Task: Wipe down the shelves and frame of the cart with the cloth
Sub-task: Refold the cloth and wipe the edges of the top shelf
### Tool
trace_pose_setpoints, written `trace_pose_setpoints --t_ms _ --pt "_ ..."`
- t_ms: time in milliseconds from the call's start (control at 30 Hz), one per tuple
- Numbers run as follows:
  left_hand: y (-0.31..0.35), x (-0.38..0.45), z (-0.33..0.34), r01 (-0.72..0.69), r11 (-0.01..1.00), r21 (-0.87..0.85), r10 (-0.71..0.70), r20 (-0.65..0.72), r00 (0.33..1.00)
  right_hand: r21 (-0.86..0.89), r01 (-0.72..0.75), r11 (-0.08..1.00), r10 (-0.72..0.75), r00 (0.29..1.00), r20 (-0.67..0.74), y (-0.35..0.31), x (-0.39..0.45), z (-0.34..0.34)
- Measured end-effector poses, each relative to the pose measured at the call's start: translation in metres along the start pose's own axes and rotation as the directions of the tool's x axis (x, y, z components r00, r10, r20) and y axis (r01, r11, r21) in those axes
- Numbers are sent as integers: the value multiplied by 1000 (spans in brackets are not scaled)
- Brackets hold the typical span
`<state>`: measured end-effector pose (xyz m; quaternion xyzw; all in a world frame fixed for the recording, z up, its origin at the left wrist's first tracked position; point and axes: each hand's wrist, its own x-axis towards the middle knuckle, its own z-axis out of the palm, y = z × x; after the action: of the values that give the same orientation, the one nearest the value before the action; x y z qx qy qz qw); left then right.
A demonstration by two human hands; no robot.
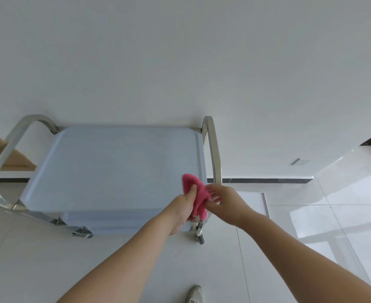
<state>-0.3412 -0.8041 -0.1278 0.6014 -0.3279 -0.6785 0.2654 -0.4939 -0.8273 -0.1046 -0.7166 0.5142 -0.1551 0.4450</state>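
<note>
Room: I see a white wall (180,51) and pale glossy tiled floor (311,226).
Count: one steel-framed cart (213,149), one pink cloth (196,191) at its near right corner.
Left hand (181,212): fingers clamped on cloth.
Right hand (224,199): fingertips pinching the cloth's edge.

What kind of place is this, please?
Probably a plain indoor room, perhaps a service area: glossy white floor tiles, a bare white wall, and a steel cart standing against it.
</note>
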Motion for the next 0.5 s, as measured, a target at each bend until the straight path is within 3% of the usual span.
trace_pose_setpoints --t_ms 133,300,500 --pt "0 -10 -15 -145 973 180 141 32 989 -35 -88 995 82 986 -144 -13 7 5" --pt "-5 -4 -43 -347 815 465 381 23 924 -86 -190 978 167 961 -222 -19 11 19" --pt "-2 19 -79 -362 654 664 387 118 915 -290 -399 870 323 905 -277 -2 1 21"
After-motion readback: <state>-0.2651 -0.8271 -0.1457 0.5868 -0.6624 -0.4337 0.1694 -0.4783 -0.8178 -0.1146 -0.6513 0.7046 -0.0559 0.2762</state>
